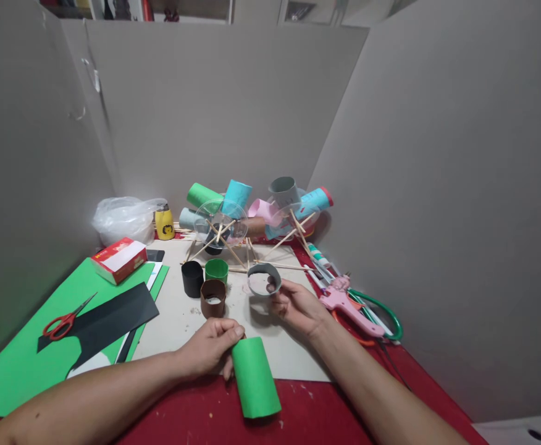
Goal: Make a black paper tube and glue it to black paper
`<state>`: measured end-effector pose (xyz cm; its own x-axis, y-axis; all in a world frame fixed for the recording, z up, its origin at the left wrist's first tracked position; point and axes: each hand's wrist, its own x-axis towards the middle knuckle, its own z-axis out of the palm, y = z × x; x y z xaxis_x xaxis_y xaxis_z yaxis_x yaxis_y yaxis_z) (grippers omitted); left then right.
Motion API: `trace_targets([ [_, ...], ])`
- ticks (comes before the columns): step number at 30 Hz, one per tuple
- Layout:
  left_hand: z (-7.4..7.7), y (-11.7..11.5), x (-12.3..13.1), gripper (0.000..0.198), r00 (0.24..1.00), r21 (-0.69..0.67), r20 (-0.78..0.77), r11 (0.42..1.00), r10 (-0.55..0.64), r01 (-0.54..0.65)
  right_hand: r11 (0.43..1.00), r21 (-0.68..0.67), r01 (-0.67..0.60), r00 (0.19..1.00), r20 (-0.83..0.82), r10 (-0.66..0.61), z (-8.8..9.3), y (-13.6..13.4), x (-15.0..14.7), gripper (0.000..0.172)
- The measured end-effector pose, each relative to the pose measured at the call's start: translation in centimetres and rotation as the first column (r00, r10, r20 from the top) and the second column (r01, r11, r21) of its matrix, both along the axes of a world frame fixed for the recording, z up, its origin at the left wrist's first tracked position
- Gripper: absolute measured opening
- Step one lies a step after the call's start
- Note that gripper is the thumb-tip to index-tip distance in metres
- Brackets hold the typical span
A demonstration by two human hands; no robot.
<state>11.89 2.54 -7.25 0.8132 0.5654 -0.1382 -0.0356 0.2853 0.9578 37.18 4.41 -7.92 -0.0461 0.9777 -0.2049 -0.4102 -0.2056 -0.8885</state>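
Note:
My left hand (215, 345) pinches the upper left edge of a bright green paper tube (255, 378), which tilts over the front edge of the pale board (293, 355). In my right hand (298, 304) is a short grey paper ring (267, 292), gripped at its right side with the thumb and fingers. Just left of that ring stand three short paper cylinders: a black cylinder (192, 281), a green cylinder (217, 269) and a brown cylinder (213, 303).
Behind stands a stick frame (238, 250) with clear discs and coloured tubes. Red-handled scissors (60, 326) and black paper (122, 315) lie on green sheets (11, 364) at left, near a red box (118, 259). A pink glue gun (351, 312) lies at right; grey walls enclose the table.

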Motion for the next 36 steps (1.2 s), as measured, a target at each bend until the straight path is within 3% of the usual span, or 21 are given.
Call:
trace_targets([
  [4,0.1,-0.1,0.0,0.053,1.0,-0.011,0.002,1.0,0.003,-0.003,0.992,0.072,0.101,0.986,0.124,-0.109,0.9,-0.1,0.1,0.031],
  [7,0.1,0.0,0.0,0.052,1.0,-0.019,0.01,1.0,0.013,-0.013,0.958,0.209,0.198,0.939,0.241,-0.247,2.1,-0.4,0.1,0.028],
  [9,0.1,0.2,0.0,0.053,0.999,-0.029,0.025,0.999,0.025,-0.024,0.909,0.328,0.256,0.874,0.324,-0.363,3.1,-0.8,0.1,0.03],
  [12,0.2,0.4,0.0,0.053,0.998,-0.046,0.043,0.998,0.036,-0.034,0.812,0.503,0.296,0.713,0.449,-0.538,4.1,-1.6,-0.2,0.027],
  [16,0.3,0.3,-0.1,0.053,0.999,-0.046,0.039,0.999,0.028,-0.026,0.732,0.651,0.201,0.487,0.581,-0.652,4.4,-2.1,-0.8,0.018],
  [21,0.3,0.1,0.0,0.054,1.0,-0.025,0.014,1.0,0.015,-0.014,0.736,0.677,0.006,0.33,0.693,-0.641,4.0,-1.8,-1.0,0.014],
  [28,0.6,0.0,-0.1,0.055,1.0,-0.002,0.0,1.0,-0.011,0.011,0.688,0.723,-0.057,0.282,0.673,-0.684,3.8,-1.7,-0.9,0.014],
  [36,0.4,0.1,0.0,0.054,1.0,-0.031,0.022,0.999,0.007,-0.006,0.594,0.805,0.005,0.349,0.555,-0.755,5.7,-3.9,-2.5,0.023],
])
